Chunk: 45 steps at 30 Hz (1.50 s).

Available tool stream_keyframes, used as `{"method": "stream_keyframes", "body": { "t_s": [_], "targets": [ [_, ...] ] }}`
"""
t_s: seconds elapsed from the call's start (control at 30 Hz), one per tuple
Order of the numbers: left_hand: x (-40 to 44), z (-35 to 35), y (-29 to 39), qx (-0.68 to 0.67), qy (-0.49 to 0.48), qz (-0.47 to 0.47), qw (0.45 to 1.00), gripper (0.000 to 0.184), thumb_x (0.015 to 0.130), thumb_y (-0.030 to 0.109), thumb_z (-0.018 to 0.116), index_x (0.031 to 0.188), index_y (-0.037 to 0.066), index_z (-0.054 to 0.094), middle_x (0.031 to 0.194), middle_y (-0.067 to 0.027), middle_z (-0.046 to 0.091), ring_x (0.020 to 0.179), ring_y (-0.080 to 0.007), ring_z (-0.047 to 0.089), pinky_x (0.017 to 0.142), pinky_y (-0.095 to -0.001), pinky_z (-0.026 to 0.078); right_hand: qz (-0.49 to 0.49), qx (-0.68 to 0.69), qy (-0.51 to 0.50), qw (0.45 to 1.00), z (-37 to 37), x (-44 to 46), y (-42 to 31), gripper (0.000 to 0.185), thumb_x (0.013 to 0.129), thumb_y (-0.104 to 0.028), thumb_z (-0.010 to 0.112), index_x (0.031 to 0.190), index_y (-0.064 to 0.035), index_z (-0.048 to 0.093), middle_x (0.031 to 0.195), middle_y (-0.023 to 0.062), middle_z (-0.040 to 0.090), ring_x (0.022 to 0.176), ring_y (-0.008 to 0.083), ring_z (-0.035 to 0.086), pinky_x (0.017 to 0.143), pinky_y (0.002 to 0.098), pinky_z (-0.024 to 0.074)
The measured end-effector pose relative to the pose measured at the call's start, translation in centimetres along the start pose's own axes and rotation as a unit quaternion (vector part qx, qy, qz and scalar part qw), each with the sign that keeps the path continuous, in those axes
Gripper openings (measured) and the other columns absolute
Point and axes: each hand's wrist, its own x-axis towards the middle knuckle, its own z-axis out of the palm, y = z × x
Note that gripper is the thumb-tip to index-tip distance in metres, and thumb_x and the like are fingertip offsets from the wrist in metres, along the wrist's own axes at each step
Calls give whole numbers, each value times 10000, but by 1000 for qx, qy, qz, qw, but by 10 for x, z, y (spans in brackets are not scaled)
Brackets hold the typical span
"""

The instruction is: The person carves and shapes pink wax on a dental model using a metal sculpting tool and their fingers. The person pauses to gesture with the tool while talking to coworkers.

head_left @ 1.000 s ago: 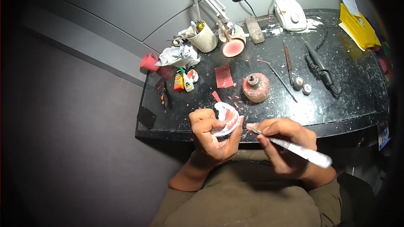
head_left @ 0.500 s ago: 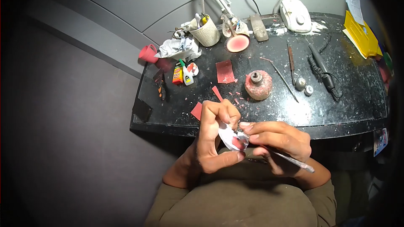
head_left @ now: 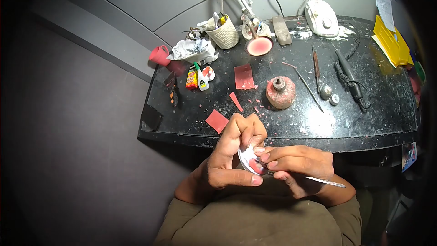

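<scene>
My left hand (head_left: pixel 227 157) is closed around a white plaster dental cast (head_left: pixel 244 158) with pink wax on it, held in front of the bench edge. Gripped like a pen in my right hand (head_left: pixel 302 164) is a slim metal wax carver (head_left: pixel 330 182). Its handle sticks out to the right below my palm, while its tip is hidden behind my fingers at the cast. The right fingertips touch the cast or lie very close to it. Beyond my left hand lie pink wax sheets (head_left: pixel 216 121) and a narrow wax strip (head_left: pixel 236 102).
On the black bench (head_left: pixel 191 118) stands a wax-covered burner (head_left: pixel 280 93), with a metal tool (head_left: pixel 306 86) and a handpiece (head_left: pixel 348 73) to its right. A glue bottle (head_left: pixel 202 78), a pink mug (head_left: pixel 159 55), a tool cup (head_left: pixel 223 33) and a white control unit (head_left: pixel 322 18) stand farther back.
The cast has turned slightly in my left hand, and my right fingers have moved a little left over it. The carver's handle now lies flatter. My view has shifted slightly.
</scene>
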Motion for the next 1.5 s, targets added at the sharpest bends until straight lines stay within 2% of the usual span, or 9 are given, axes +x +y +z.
{"method": "stream_keyframes", "body": {
  "t_s": [0.27, 0.37, 0.43, 0.53, 0.63, 0.73, 0.97, 1.1, 1.5],
  "targets": [
    [-1, 4, -1, -58, 23, -30, 998, 647, 571, -40, 781, 985, 148, 321, 968, -68, 394, 875, -150, 435, 809, -301, 406, 5, 11, -2, 1000, -1, 0, 6, 255, 816, 2, 801, 1046, -19, 694, 1019, 135, 754, 880, 240, 759, 683, 303, 615],
    [0, 0, -10, -75, 31, -20, 996, 644, 586, -31, 775, 1010, 148, 325, 982, -66, 397, 876, -145, 430, 814, -300, 399, -57, -31, -11, 998, 0, -4, 18, 244, 835, 21, 777, 1055, 15, 672, 1037, 178, 743, 909, 271, 760, 715, 325, 626],
    [1, -2, -15, -58, 24, 0, 998, 642, 599, -24, 776, 1027, 147, 328, 990, -65, 397, 874, -141, 424, 813, -300, 396, -93, -143, 76, 982, 2, -4, 23, 240, 878, 29, 736, 1092, 62, 633, 1046, 233, 726, 951, 327, 755, 758, 353, 633],
    [0, -4, -20, 196, 89, 120, 969, 608, 701, -1, 785, 1112, 103, 350, 1001, -66, 389, 866, -144, 397, 800, -297, 396, -74, -144, 104, 981, 1, -6, 25, 201, 941, -8, 680, 1099, 79, 591, 1082, 287, 710, 993, 382, 742, 791, 378, 628],
    [5, -7, -26, 402, 139, 220, 878, 510, 749, 28, 793, 1122, 45, 445, 999, -101, 443, 860, -157, 444, 772, -290, 432, -37, -101, 126, 986, 5, -7, 19, 198, 954, -61, 690, 1070, 59, 583, 1124, 310, 699, 994, 388, 742, 789, 379, 622],
    [4, -14, -35, 466, 160, 281, 823, 477, 757, 61, 841, 1106, 29, 518, 974, -121, 508, 832, -213, 493, 716, -323, 445, -62, -181, 57, 980, 5, 0, 15, 338, 868, -85, 793, 1140, 23, 624, 1170, 259, 701, 1041, 330, 734, 793, 346, 620],
    [2, -11, -37, 556, 173, 313, 750, 536, 767, 102, 886, 1141, 25, 510, 998, -120, 525, 875, -233, 540, 725, -337, 475, -45, -145, 41, 988, 19, -6, 15, 327, 833, -44, 814, 1114, 38, 668, 1099, 205, 726, 994, 296, 747, 776, 326, 615],
    [9, -8, -49, 482, 209, 370, 766, 585, 765, 58, 881, 1179, 16, 469, 1034, -126, 512, 885, -228, 564, 733, -335, 501, -69, -193, 43, 978, 20, -6, 15, 315, 843, -59, 809, 1111, 41, 675, 1066, 202, 733, 965, 291, 755, 760, 321, 615],
    [7, -16, -50, 556, 179, 388, 713, 577, 778, 37, 859, 1187, 31, 451, 1044, -119, 496, 878, -221, 564, 710, -342, 491, -88, -224, 68, 968, 27, -2, 15, 240, 864, -26, 774, 1041, 101, 673, 1000, 221, 719, 901, 306, 752, 783, 362, 647]
  ]
}}
